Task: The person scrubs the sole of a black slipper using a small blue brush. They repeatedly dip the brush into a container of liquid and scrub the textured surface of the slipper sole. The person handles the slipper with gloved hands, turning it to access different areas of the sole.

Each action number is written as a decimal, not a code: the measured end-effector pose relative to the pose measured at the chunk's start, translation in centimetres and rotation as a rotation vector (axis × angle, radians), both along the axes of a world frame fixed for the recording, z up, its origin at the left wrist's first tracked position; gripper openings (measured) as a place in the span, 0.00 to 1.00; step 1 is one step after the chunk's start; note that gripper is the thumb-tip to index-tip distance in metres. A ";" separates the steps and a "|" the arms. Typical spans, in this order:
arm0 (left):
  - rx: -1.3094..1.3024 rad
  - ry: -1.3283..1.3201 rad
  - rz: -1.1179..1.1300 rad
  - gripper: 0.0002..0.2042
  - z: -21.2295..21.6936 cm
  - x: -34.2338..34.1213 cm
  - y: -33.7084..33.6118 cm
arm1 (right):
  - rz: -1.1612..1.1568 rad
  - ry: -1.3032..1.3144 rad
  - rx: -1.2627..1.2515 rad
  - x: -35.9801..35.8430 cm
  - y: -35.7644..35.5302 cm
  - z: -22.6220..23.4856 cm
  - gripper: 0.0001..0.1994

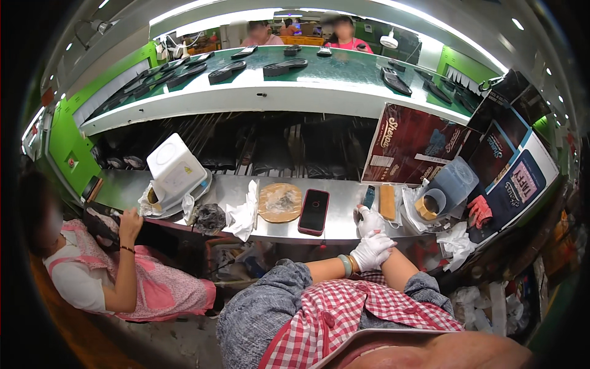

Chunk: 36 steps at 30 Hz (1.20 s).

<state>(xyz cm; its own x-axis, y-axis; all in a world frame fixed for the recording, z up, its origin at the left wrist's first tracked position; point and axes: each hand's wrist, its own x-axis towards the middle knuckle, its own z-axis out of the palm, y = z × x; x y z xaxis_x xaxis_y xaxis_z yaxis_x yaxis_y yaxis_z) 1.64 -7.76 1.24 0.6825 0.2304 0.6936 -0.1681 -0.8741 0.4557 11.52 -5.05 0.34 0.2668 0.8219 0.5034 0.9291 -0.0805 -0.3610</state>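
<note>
White gloves point(376, 247) cover both our hands, just right of centre in the frame. Our left hand point(369, 253) lies across our right wrist, its fingers bent over it; whether they pinch the glove there, we cannot tell. Our right hand point(370, 221) reaches up over the front edge of the metal tabletop point(341, 224), near a small blue-grey piece point(369, 197) and a tan block point(386, 203); whether its fingers grasp anything is too small to tell.

Left of our hands lie a dark-screened phone point(314, 212), a round tan disc point(280, 202) with a grey smear, and crumpled white paper point(243, 215). Toward the right of the frame we see a translucent container point(455, 183) and a red glove point(479, 212). Dark shoe soles point(286, 67) rest on the green surface point(344, 74) across the top. At lower left sits a co-worker in a pink apron point(163, 283).
</note>
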 end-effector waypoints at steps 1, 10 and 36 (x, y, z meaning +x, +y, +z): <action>-0.007 0.007 -0.004 0.13 0.0 0.0 0.0 | -0.009 0.008 -0.017 0.0 0.1 -0.1 0.12; -0.020 0.007 -0.009 0.13 0.1 -0.3 0.3 | -0.073 0.002 -0.123 -0.5 0.3 1.1 0.13; -0.024 -0.027 -0.031 0.13 -0.2 -0.6 0.4 | -0.060 0.021 -0.061 -1.2 -0.3 1.8 0.13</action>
